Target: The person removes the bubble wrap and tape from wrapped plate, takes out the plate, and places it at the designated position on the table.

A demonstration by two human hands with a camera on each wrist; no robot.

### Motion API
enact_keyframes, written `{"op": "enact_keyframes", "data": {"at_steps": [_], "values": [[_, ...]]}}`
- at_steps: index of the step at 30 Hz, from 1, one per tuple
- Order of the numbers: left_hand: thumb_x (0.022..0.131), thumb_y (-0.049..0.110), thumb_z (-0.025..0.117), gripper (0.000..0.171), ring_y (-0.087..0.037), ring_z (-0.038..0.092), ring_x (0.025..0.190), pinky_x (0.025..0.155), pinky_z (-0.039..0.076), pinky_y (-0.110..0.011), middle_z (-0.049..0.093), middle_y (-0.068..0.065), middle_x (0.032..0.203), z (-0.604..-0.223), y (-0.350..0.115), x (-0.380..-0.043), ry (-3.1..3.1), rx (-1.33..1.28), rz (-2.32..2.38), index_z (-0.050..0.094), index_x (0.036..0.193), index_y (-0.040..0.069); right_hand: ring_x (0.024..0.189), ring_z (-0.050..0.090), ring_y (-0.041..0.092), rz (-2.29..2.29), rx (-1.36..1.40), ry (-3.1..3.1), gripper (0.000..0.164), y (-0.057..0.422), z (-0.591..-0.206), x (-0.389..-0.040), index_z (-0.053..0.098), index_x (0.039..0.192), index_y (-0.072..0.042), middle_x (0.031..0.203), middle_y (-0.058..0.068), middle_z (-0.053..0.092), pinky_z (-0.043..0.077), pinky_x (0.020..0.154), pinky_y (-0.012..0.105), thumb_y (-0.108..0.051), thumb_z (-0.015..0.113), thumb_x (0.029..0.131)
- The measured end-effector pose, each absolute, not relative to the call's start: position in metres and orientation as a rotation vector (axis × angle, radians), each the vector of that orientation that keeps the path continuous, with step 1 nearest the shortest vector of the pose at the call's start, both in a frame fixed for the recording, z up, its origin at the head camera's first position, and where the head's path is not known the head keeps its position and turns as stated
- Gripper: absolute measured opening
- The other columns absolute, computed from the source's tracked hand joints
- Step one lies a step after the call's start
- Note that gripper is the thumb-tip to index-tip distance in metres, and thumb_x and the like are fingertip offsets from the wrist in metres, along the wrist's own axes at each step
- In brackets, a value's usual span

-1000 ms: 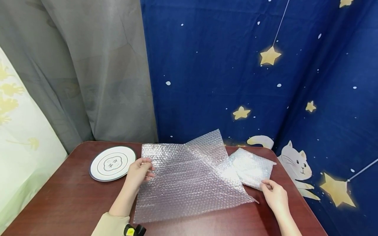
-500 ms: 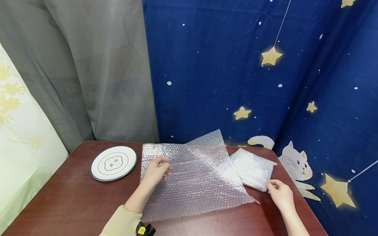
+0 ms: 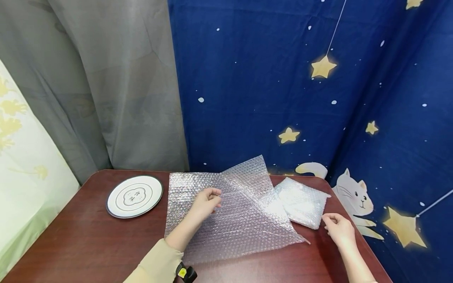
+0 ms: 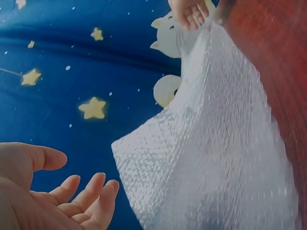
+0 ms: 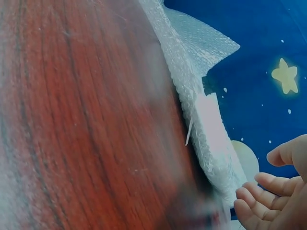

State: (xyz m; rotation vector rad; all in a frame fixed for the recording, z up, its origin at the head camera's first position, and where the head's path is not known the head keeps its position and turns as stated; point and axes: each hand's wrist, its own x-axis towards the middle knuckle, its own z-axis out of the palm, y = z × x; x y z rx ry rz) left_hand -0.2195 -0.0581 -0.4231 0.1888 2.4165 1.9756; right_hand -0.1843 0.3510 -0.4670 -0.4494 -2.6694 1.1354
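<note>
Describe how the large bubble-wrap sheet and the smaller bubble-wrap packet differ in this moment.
The bubble-wrap sheet is spread out, while the bubble-wrap packet is compact and closed up. The sheet covers a much larger area than the packet. The sheet is see-through enough to take on the table's reddish tint, whereas the packet looks whiter and more opaque. Both have a shiny, bubbled surface.

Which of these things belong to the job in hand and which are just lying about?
Likely in the job:
bubble-wrap sheet, nearest the left hand
bubble-wrap bundle, beside the right hand

Apparently just there:
white plate, touched by neither hand, though it could belong
blue curtain
grey curtain
</note>
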Motion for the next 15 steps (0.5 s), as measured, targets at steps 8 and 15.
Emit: {"op": "enact_keyframes", "data": {"at_steps": [8,15], "values": [[0.09,0.011,0.059,0.04,-0.03,0.064,0.09,0.069,0.056,-0.039,0.066,-0.018,0.103,-0.422,-0.04,-0.22,2.334,0.312,1.941,0.054,0.126,-0.006,0.068,0.064,0.022,1.219,-0.482,-2.633,0.04,0.353,-0.468,-0.187,0.057,0.114,0.011,0.094,0.024,0.066,0.05,0.054,0.024,-0.023,0.054,0.096],[0.09,0.008,0.059,0.041,-0.036,0.064,0.091,0.069,0.056,-0.043,0.066,-0.018,0.101,-0.42,-0.018,-0.22,2.289,0.36,1.938,0.051,0.127,-0.009,0.076,0.064,0.024,1.303,-0.508,-2.614,0.044,0.357,-0.468,-0.193,0.052,0.121,0.013,0.106,0.03,0.062,0.054,0.057,0.025,-0.024,0.052,0.096]]}}
